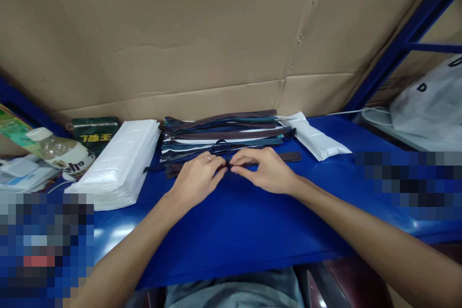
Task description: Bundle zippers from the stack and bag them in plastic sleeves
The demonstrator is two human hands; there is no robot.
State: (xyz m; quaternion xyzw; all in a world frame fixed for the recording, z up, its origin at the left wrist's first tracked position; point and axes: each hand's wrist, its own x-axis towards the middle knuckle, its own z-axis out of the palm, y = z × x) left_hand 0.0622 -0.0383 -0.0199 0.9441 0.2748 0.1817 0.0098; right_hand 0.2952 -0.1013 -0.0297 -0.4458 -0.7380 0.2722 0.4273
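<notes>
In the head view my left hand, with a ring on one finger, pinches a dark zipper near the middle of the table. Its fingertips almost meet those of my right hand, which is also closed on the dark zipper. A thin loop of the zipper arches above the fingers; the part between the fingertips is mostly hidden. Just behind both hands lies a pile of zippers in brown, navy, grey and white, laid side to side. A brown zipper pokes out past my right hand.
A stack of white plastic packets stands to the left, and one white packet lies right of the pile. A bottle and a dark green box are at far left. Cardboard walls the blue table's back.
</notes>
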